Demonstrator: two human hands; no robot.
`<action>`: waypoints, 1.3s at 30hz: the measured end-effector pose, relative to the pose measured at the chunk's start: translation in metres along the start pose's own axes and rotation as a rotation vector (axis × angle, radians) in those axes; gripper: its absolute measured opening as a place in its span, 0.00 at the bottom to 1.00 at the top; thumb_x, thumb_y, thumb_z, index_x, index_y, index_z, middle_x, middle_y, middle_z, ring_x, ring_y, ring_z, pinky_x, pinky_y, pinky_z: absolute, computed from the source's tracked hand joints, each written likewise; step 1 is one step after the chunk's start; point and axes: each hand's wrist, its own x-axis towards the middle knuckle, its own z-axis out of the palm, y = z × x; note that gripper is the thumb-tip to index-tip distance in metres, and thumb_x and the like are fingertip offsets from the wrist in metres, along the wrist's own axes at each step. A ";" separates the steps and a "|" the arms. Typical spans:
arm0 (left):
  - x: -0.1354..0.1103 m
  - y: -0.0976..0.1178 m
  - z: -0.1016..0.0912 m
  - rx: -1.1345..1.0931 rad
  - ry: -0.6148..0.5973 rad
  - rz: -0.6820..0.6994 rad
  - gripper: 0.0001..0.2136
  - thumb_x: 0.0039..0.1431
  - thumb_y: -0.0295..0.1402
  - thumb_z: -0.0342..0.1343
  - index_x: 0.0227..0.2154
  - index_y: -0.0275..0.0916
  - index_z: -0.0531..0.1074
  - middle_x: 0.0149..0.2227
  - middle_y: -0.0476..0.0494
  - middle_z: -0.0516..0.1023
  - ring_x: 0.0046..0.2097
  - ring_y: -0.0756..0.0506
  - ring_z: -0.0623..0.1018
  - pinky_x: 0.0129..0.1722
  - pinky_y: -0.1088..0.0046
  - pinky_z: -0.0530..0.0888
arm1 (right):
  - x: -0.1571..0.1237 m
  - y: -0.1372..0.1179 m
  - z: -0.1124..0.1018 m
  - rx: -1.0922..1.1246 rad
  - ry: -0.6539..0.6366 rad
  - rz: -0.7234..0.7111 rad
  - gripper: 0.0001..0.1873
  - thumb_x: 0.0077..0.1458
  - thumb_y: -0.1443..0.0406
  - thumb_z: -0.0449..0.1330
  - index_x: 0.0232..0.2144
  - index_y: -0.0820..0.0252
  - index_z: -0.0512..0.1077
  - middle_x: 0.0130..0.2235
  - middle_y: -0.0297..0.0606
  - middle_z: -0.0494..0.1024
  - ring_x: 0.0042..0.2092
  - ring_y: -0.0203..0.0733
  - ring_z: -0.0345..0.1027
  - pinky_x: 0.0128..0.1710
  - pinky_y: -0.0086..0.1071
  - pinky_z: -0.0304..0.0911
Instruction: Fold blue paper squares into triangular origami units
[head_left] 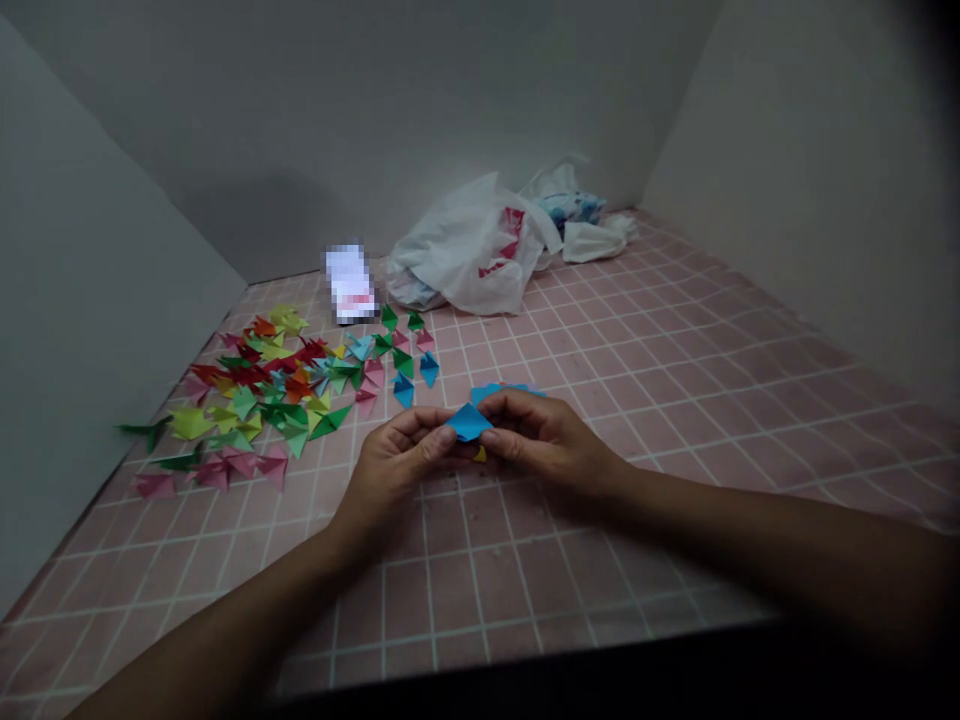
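A small folded piece of blue origami paper (469,423) is pinched between my two hands above the table. My left hand (397,452) grips its left corner between thumb and fingers. On the other side, my right hand (559,438) has the right corner in its thumb and fingers. Just behind lie more blue papers (487,392), partly hidden by my right hand. A bit of yellow paper (481,454) peeks out below the blue piece. To the left spreads a pile of folded paper cranes (285,415) in red, yellow, green, pink and blue.
A phone with a lit, blurred screen (350,283) stands behind the cranes. White plastic bags (472,250) rest against the back wall, with a patterned bundle (574,207) to their right. Pale walls enclose the pink checked tablecloth (675,400) at left, back and right.
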 end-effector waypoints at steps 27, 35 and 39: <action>-0.005 -0.001 0.007 0.253 0.095 0.124 0.07 0.50 0.29 0.68 0.32 0.36 0.77 0.29 0.49 0.81 0.30 0.51 0.80 0.32 0.77 0.77 | -0.002 0.006 0.004 -0.064 0.047 0.012 0.06 0.55 0.65 0.64 0.34 0.58 0.70 0.31 0.32 0.74 0.30 0.35 0.67 0.31 0.31 0.64; -0.005 -0.003 0.008 0.272 0.103 0.152 0.06 0.51 0.30 0.67 0.31 0.37 0.77 0.29 0.48 0.81 0.31 0.50 0.80 0.33 0.76 0.78 | -0.005 0.005 0.007 0.000 0.095 0.040 0.07 0.56 0.63 0.64 0.31 0.59 0.70 0.27 0.29 0.72 0.25 0.31 0.65 0.25 0.28 0.62; -0.005 -0.002 0.009 0.255 0.108 0.134 0.06 0.51 0.31 0.66 0.30 0.37 0.76 0.27 0.49 0.80 0.29 0.50 0.79 0.31 0.75 0.78 | -0.005 0.005 0.008 -0.005 0.098 0.050 0.08 0.55 0.62 0.65 0.31 0.58 0.69 0.27 0.29 0.71 0.25 0.31 0.65 0.24 0.27 0.62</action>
